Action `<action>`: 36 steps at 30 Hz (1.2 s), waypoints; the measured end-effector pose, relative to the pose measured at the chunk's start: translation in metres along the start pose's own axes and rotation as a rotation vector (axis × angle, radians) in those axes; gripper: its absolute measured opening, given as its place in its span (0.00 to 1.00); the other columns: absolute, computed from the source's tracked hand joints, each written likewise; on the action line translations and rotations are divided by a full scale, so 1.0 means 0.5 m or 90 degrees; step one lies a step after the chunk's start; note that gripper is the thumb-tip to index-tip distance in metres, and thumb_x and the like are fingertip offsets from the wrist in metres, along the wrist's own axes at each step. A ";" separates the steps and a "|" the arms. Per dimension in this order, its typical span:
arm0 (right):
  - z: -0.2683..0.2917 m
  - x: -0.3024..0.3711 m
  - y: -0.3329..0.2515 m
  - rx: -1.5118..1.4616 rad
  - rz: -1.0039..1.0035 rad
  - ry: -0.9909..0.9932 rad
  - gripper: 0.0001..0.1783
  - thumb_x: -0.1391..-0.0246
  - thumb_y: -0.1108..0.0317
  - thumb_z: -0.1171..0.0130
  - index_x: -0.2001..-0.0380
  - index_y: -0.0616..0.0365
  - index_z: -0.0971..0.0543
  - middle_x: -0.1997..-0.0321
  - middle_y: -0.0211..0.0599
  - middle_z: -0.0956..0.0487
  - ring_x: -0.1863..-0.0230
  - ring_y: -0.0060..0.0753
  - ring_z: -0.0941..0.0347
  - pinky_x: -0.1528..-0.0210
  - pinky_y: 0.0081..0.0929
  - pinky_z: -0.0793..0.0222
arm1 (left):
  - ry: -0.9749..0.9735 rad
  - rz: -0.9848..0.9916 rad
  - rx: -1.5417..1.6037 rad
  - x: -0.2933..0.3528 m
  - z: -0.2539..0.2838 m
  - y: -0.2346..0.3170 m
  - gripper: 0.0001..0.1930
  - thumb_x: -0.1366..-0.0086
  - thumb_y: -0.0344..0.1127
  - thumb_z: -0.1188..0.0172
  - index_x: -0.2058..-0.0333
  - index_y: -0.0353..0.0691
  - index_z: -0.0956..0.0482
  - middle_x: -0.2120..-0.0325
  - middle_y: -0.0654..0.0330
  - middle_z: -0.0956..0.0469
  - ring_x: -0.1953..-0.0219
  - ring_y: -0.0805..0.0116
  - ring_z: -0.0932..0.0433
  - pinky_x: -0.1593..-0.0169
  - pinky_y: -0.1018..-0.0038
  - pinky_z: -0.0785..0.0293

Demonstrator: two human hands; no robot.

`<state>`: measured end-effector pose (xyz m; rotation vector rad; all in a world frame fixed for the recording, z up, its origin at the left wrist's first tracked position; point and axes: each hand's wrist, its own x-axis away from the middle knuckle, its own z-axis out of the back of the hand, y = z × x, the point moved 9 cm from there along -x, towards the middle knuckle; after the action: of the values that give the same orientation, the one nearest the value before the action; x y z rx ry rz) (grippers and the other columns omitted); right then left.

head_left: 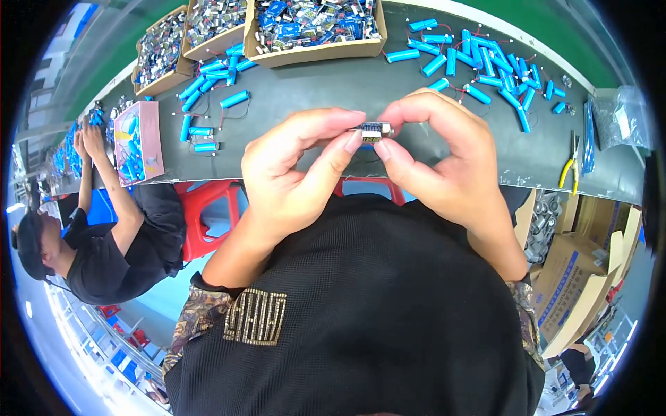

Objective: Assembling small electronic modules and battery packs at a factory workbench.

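Observation:
Above the table's near edge I hold a small circuit module point(372, 130), dark with a white block and a silvery metal end. My left hand point(295, 170) pinches its left end between thumb and forefinger. At the other end, the thumb and forefinger of my right hand point(447, 152) close on the metal part. The fingertips cover both ends of the module. On the dark table left of my hands lies a blue cylindrical battery cell point(235, 99) with thin wires, near several others. A larger spread of wired blue cells point(487, 59) lies beyond my right hand.
Cardboard boxes of small circuit boards point(316, 50) line the far side. Yellow-handled pliers point(570, 170) and a clear plastic bag point(621, 121) sit at right. A co-worker point(104, 249) handles parts at left beside a pink box point(154, 142). Red stools point(208, 215) stand below the table.

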<state>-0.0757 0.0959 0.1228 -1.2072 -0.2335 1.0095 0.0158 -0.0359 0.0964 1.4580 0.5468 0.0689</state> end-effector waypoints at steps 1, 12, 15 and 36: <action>-0.012 -0.006 -0.004 -0.011 -0.008 -0.019 0.10 0.52 0.78 0.34 0.65 0.63 0.22 0.66 0.35 0.20 0.63 0.29 0.24 0.58 0.25 0.30 | -0.009 0.018 -0.002 0.005 0.008 -0.001 0.11 0.37 0.20 0.37 0.55 0.29 0.19 0.59 0.52 0.17 0.59 0.70 0.17 0.54 0.76 0.21; -0.062 0.090 0.168 -0.101 -0.294 0.017 0.07 0.39 0.72 0.40 0.60 0.61 0.24 0.66 0.27 0.24 0.65 0.17 0.29 0.62 0.16 0.33 | -0.091 0.131 0.277 0.040 -0.045 -0.174 0.14 0.35 0.36 0.34 0.58 0.32 0.21 0.69 0.59 0.18 0.67 0.76 0.19 0.63 0.77 0.23; -0.062 0.100 0.213 -0.121 -0.284 -0.036 0.17 0.34 0.65 0.45 0.47 0.64 0.28 0.55 0.41 0.22 0.56 0.30 0.25 0.53 0.24 0.29 | -0.056 0.167 0.443 0.050 -0.046 -0.235 0.12 0.34 0.35 0.36 0.60 0.31 0.24 0.73 0.58 0.19 0.73 0.74 0.20 0.69 0.77 0.23; 0.114 0.042 0.367 0.334 -0.080 -0.009 0.15 0.34 0.64 0.47 0.51 0.65 0.27 0.53 0.46 0.23 0.53 0.36 0.26 0.50 0.30 0.31 | -0.036 0.138 0.689 0.060 -0.013 -0.223 0.15 0.32 0.38 0.39 0.53 0.33 0.27 0.70 0.59 0.19 0.70 0.74 0.19 0.68 0.77 0.23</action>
<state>-0.1958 0.1497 -0.0189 -0.6994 -0.0464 0.8955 0.0083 -0.0336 -0.0188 2.5623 0.3751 -0.1202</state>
